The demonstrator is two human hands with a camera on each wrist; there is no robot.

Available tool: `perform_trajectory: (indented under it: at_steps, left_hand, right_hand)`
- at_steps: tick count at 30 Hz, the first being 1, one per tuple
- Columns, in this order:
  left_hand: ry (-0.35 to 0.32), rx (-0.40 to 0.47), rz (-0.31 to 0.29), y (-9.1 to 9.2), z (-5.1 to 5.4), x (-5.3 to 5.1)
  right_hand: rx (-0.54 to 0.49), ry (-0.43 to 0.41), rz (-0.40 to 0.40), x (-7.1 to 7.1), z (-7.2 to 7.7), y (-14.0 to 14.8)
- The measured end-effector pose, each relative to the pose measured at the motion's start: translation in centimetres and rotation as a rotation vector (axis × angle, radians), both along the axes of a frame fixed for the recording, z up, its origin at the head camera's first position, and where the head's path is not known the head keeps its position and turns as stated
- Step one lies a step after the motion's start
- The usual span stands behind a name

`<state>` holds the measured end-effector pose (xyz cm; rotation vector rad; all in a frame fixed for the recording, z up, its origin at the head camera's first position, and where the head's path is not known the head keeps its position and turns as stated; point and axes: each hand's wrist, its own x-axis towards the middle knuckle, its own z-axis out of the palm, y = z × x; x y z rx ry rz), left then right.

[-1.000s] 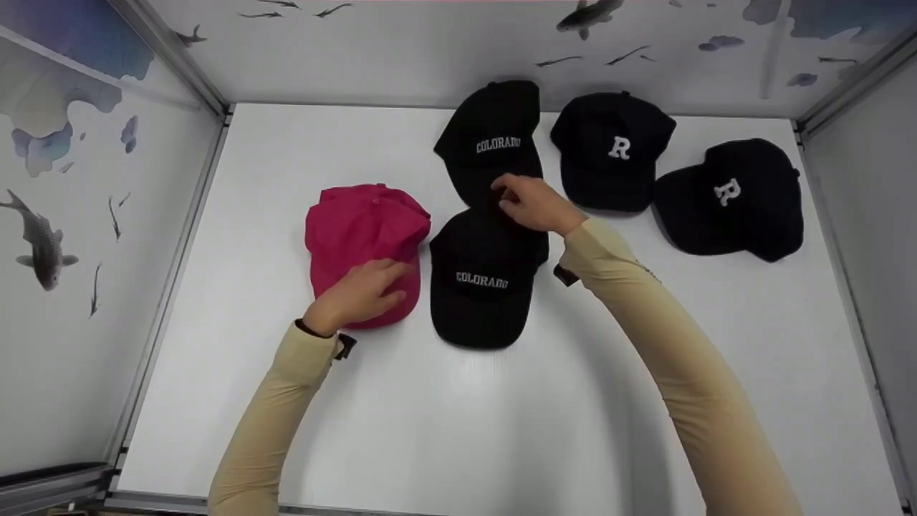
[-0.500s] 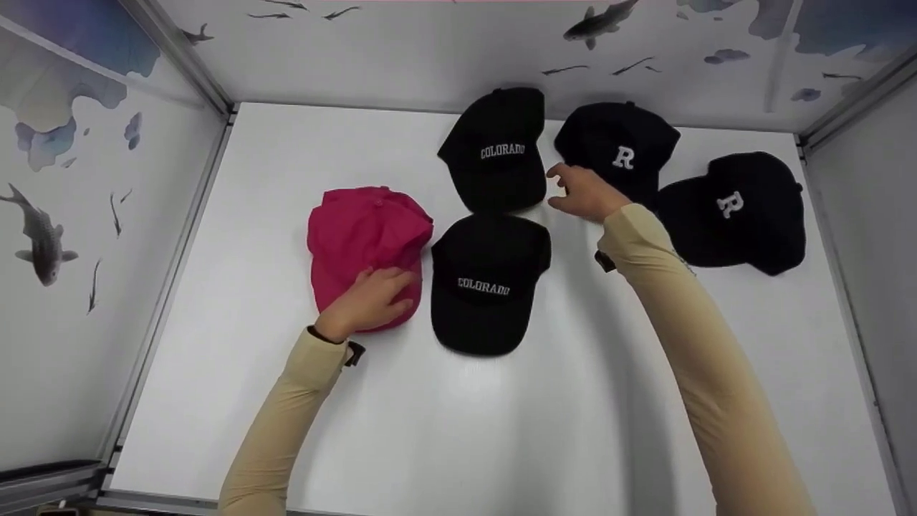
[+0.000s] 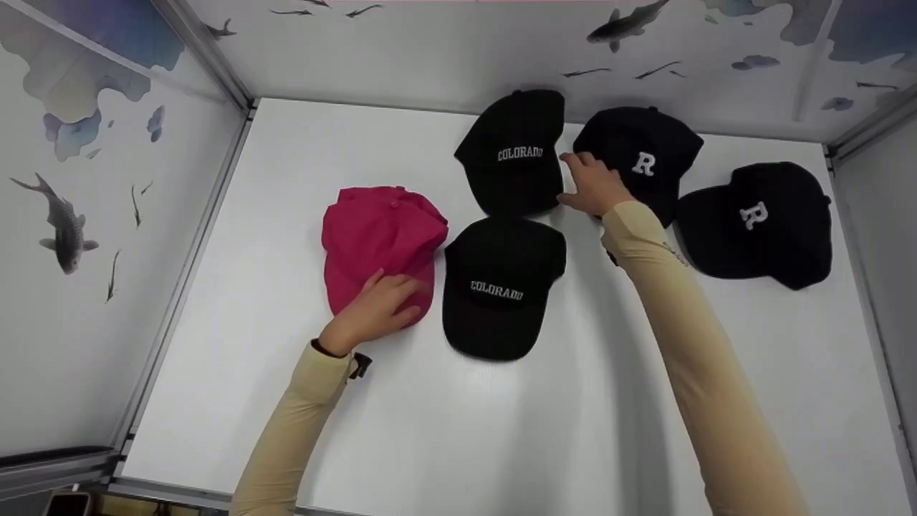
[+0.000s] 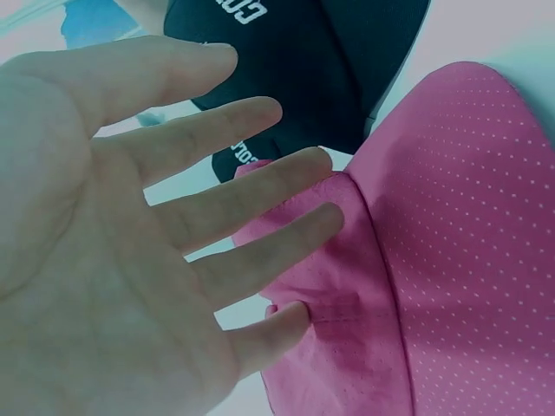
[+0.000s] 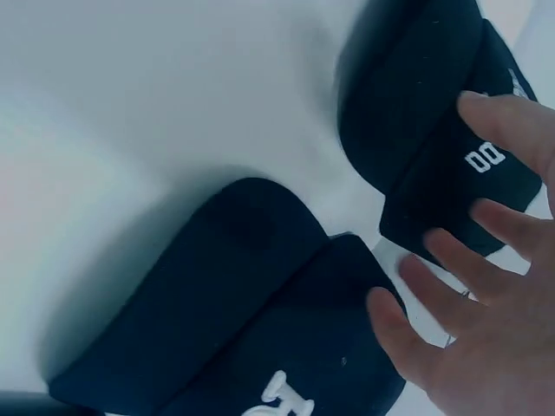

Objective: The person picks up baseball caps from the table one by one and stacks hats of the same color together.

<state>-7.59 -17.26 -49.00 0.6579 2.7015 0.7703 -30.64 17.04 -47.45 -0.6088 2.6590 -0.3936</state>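
Note:
My left hand (image 3: 372, 308) is over the brim of a pink baseball cap (image 3: 380, 229). In the left wrist view its fingers are spread and hold nothing, with the cap's white-dotted brim (image 4: 468, 234) beside them. At the back, my right hand (image 3: 596, 185) is between a black COLORADO cap (image 3: 519, 125) and a black cap with a white R (image 3: 645, 132), covering part of the latter. The right wrist view shows its fingers apart, gripping nothing; whether they touch either cap, I cannot tell. A second black COLORADO cap (image 3: 505, 251) lies in front of the first.
Another black R cap (image 3: 788, 208) lies at the far right, its brim pointing left. All the caps are on a white table (image 3: 444, 430). White panels printed with fish, such as the left panel (image 3: 43, 344), enclose its left, back and right sides.
My right hand has moved right, from over the COLORADO caps to the gap beside the R cap. The left hand stays over the pink cap. The head view has shifted slightly.

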Motion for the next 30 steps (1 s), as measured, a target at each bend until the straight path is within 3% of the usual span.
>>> perform_trajectory:
  at_steps: [10,15,20,25,30]
  left_hand:
    - [0.029,0.062,0.032,-0.2,0.3,0.8]
    - [0.068,0.098,0.058,0.3,0.1,0.7]
    - [0.107,0.158,0.08,1.1,-0.2,0.3]
    - [0.122,0.205,0.094,1.2,-0.2,-0.1]
    - [0.145,0.207,0.087,0.9,-0.6,-0.1]
  right_hand:
    - [0.134,0.214,0.185,-1.6,1.5,-3.2]
    - [0.156,0.233,0.24,-2.1,1.8,-5.4]
    - [0.254,0.251,0.296,-2.6,1.8,-6.7]
    - [0.308,0.246,0.263,-2.1,1.6,-7.1]
    - [0.28,0.263,0.209,-1.9,1.0,-7.2]
